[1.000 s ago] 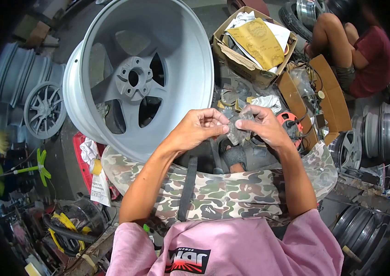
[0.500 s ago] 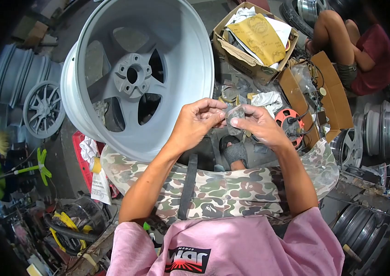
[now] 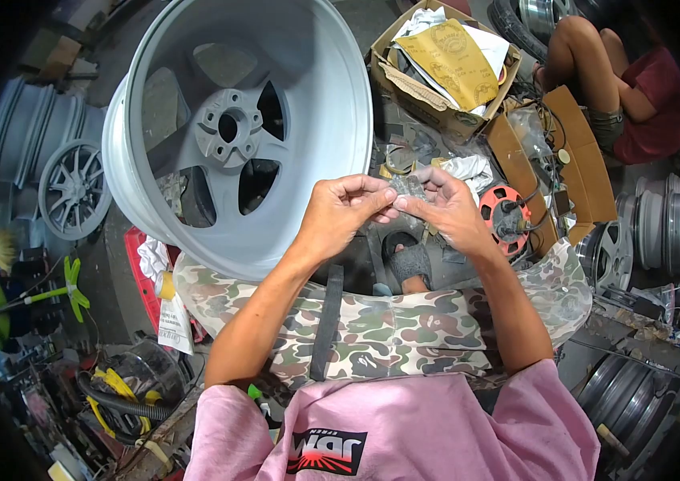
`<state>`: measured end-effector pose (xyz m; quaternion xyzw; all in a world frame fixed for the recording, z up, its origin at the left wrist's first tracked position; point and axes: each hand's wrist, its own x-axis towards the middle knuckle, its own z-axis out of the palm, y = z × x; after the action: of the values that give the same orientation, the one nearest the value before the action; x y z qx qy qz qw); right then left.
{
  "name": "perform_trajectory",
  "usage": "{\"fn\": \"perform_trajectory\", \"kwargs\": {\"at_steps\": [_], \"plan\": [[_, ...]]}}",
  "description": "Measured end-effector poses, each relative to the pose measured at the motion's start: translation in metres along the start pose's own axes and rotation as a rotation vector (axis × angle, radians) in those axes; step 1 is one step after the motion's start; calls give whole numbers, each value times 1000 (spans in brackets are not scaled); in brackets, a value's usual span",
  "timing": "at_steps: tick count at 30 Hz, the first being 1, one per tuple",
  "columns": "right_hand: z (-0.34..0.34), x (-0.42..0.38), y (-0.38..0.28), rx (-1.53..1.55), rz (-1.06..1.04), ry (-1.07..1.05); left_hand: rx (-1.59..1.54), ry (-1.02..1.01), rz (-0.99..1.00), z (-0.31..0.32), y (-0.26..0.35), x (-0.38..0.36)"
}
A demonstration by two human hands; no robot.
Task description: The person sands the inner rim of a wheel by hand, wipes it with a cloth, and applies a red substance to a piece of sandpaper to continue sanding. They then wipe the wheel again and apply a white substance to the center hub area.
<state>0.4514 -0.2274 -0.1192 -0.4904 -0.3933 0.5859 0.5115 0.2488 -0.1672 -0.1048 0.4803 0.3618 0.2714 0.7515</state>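
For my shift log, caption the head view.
Left hand and right hand meet at clear plastic near a grey wheel.

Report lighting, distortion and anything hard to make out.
Head view: fisheye bending with black corners; head view: big wheel bright on its inner right, darker deeper in; head view: clear plastic at the right hand blends into the background.
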Motion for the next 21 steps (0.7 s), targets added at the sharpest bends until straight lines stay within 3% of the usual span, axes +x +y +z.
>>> {"fn": "perform_trajectory", "kwargs": {"at_steps": [8, 13, 21], "plan": [[-3, -1, 4, -2, 18, -42, 7, 13, 0, -3, 4, -1], [-8, -4, -1, -225, 67, -105, 108, 33, 17, -2, 8, -1], [-3, -6, -9, -123, 139, -119, 178, 13, 4, -6, 14, -3]]}}
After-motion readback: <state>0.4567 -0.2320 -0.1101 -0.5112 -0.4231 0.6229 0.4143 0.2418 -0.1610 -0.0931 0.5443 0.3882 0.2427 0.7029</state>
